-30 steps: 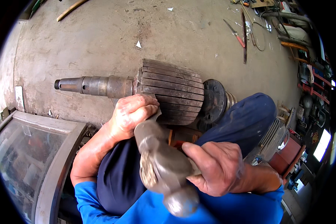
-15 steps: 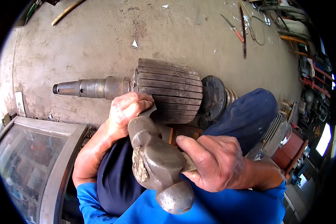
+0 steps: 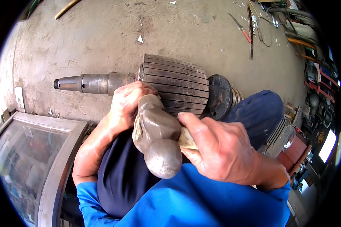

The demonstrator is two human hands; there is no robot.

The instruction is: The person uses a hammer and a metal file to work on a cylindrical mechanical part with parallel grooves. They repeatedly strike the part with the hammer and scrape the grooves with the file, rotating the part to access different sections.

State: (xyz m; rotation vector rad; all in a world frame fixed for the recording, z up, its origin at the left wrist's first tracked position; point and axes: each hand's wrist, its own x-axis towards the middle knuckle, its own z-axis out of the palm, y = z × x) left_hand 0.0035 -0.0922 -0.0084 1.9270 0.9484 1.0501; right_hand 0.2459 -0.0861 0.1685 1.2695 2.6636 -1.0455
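Note:
My right hand [image 3: 224, 149] is closed round the pale handle [image 3: 186, 139] of a ball-peen hammer. Its worn steel head [image 3: 158, 128] is close to the camera, the rounded end toward me and the far end over my left hand's fingers. My left hand [image 3: 132, 99] is closed against the near left end of a slotted motor rotor [image 3: 174, 83]. The flat piece of grey metal it grips is now mostly hidden behind the hammer head. The rotor lies sideways, its stepped shaft [image 3: 96, 83] pointing left and a dark round flange [image 3: 220, 96] on its right.
A glazed wooden frame [image 3: 55, 126] stands at my left. My knee in dark trousers [image 3: 259, 113] is beside the flange. On the concrete floor [image 3: 94, 41] beyond lie a red-handled knife [image 3: 246, 34] and a wooden stick [image 3: 66, 9]. Cluttered tools and frames [image 3: 322, 87] line the far right.
My right hand has brought the hammer head upward and away from me, over my left fingers. My left hand has shifted slightly; the metal piece in it has gone behind the hammer.

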